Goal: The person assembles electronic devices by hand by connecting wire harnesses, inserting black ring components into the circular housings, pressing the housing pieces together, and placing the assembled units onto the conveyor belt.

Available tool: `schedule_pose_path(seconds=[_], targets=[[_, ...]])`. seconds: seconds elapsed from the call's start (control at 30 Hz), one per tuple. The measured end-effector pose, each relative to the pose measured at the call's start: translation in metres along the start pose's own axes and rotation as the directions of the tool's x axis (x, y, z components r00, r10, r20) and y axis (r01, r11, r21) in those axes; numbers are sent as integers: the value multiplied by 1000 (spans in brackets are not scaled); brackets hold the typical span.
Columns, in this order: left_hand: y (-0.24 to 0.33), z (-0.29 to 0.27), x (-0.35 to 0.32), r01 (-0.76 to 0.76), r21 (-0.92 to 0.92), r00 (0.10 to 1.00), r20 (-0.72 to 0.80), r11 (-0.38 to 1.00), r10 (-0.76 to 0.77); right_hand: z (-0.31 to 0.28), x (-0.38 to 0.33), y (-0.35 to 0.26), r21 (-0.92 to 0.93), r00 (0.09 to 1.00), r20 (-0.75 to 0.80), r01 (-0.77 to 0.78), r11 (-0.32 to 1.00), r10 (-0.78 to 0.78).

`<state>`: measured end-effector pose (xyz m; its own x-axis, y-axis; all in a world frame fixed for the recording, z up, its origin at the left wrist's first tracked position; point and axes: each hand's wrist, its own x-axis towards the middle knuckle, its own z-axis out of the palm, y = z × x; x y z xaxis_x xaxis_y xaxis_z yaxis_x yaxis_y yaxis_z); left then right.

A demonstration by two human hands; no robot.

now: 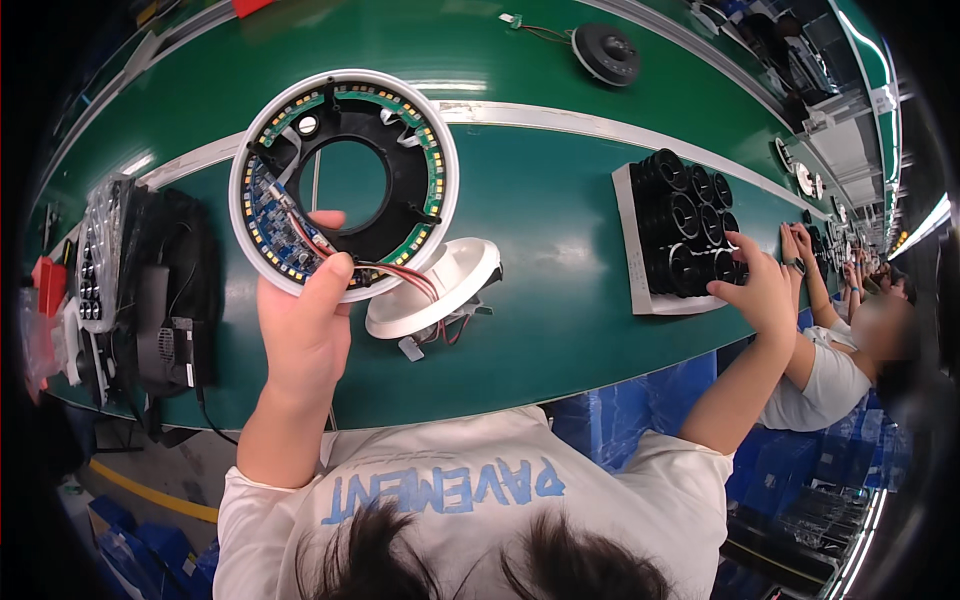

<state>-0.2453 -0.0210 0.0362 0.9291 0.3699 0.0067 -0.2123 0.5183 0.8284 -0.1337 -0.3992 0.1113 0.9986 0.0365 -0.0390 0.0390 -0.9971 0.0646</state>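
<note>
My left hand grips a white ring-shaped housing by its near edge, thumb on the inner side. Inside it are a black plastic ring, green boards with small LEDs and a blue circuit board. Red and dark wires run from it toward a white dish-shaped part lying tilted on the table just right of the hand. At the right, my right hand has its thumb and fingers around a black cylindrical part at the near corner of a stacked group. These stand on a white tray.
A dark round device with a wired connector lies on the green surface beyond the metal strip. Plastic-bagged parts and a black power adapter are at the left. Other people work along the bench at right.
</note>
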Motion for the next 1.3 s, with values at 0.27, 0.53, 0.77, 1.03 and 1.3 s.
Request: schedule_pose_path(seconds=[0.27, 0.53, 0.77, 1.03, 1.3], targets=[[-1, 1, 1, 24, 15, 1000, -5, 1000, -24, 3, -4, -2, 70, 998, -52, 23, 997, -19], [-11, -7, 0, 14, 29, 997, 75, 999, -16, -25, -12, -67, 262, 847, -428, 450, 854, -316], [-12, 7, -2, 87, 12, 992, 90, 996, -88, -28, -7, -173, 283, 460, -686, 883, 375, -564], [-12, 10, 5, 33, -92, 976, 217, 995, -13, -6, -2, -235, 184, 418, -569, 904, 386, -708], [-16, 8, 3, 95, -94, 980, 187, 991, -76, 0, -2, -231, 169, 366, -602, 927, 336, -710]])
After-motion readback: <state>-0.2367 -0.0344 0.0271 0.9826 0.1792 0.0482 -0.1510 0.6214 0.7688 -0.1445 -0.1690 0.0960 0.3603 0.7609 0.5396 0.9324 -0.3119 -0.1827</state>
